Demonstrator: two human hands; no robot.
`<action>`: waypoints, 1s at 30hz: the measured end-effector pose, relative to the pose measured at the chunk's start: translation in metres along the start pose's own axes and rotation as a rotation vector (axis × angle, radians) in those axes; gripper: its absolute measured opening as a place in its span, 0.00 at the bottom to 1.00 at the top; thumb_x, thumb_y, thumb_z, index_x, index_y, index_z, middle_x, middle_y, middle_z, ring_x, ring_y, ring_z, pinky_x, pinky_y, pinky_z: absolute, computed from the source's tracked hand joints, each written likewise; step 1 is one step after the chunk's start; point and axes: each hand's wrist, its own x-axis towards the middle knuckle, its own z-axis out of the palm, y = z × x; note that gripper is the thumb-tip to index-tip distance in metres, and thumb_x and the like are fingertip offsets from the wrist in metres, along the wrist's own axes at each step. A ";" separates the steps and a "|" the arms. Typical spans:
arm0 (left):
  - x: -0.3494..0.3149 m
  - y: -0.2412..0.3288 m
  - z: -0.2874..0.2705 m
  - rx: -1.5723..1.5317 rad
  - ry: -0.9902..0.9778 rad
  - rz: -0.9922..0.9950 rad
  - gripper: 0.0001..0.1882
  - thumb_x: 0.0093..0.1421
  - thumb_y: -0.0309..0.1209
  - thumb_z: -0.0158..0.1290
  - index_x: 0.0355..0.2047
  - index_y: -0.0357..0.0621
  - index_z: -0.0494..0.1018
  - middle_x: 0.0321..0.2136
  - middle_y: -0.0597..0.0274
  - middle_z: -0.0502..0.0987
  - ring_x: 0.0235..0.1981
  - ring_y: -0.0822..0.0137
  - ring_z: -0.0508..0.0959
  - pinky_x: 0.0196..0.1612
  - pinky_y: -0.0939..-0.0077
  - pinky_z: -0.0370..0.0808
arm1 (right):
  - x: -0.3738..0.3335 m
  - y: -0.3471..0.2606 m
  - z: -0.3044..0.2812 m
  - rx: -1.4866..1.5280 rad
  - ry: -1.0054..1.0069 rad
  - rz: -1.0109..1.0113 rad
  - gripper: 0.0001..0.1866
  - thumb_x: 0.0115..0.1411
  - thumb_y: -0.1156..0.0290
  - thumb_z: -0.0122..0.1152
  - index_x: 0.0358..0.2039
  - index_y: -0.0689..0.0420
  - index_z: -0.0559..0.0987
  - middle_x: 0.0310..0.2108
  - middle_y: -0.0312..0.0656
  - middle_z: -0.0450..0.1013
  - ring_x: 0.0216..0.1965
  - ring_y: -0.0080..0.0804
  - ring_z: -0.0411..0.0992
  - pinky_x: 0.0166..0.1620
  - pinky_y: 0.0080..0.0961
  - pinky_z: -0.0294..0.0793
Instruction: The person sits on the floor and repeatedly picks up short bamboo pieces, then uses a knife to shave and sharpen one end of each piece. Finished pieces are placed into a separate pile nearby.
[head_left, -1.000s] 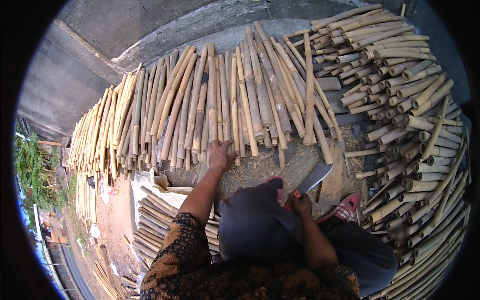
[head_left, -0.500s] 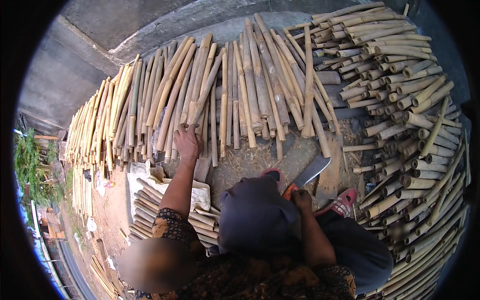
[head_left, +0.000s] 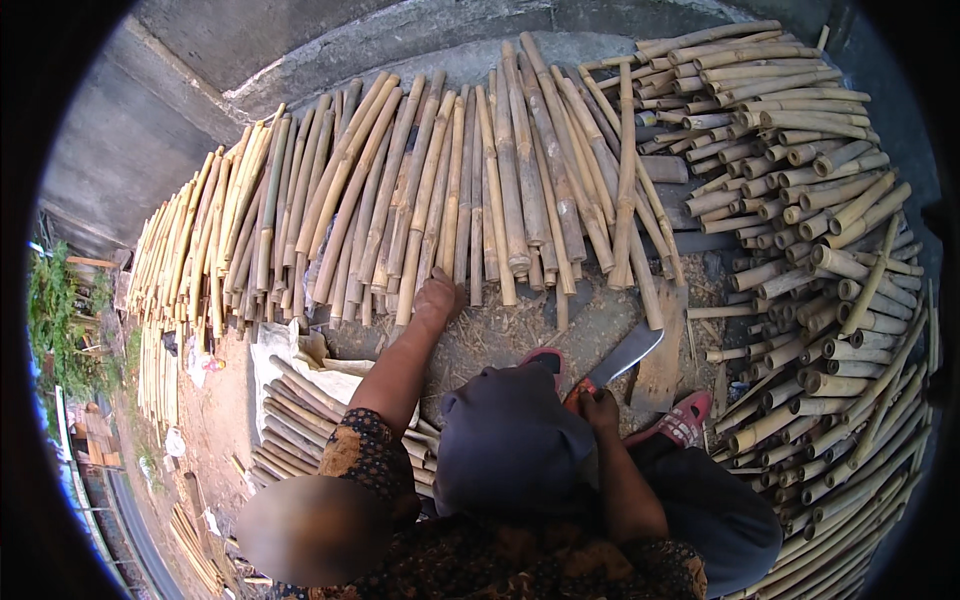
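Observation:
My left hand [head_left: 438, 298] is closed at the near end of a bamboo pole [head_left: 433, 225], one of a long row lying side by side ahead of me. Its fingertips are partly hidden against the cane. In my right hand [head_left: 600, 408], beside my knee, is a machete [head_left: 624, 354] with a broad metal blade and an orange handle. The blade slants away to the right, its tip close to the near end of another bamboo pole [head_left: 648, 285].
Stacked bamboo [head_left: 800, 205] rises along the right side. More canes [head_left: 300, 400] lie near my left arm beside a pale sack [head_left: 285, 345]. A flat wooden board [head_left: 660, 365] rests by my right shoe [head_left: 680, 420]. A concrete wall [head_left: 400, 45] stands behind the row.
My left hand has moved right and a little nearer along the row. Bamboo poles around it have shifted and lie straighter. My right hand keeps the machete almost in place.

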 end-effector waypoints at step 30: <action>0.033 -0.009 0.029 0.515 0.412 0.175 0.11 0.66 0.33 0.51 0.47 0.47 0.71 0.45 0.59 0.71 0.40 0.63 0.83 0.38 0.64 0.79 | -0.005 0.004 0.001 0.094 0.039 -0.067 0.26 0.57 0.48 0.65 0.32 0.64 0.79 0.26 0.49 0.79 0.30 0.39 0.79 0.37 0.35 0.76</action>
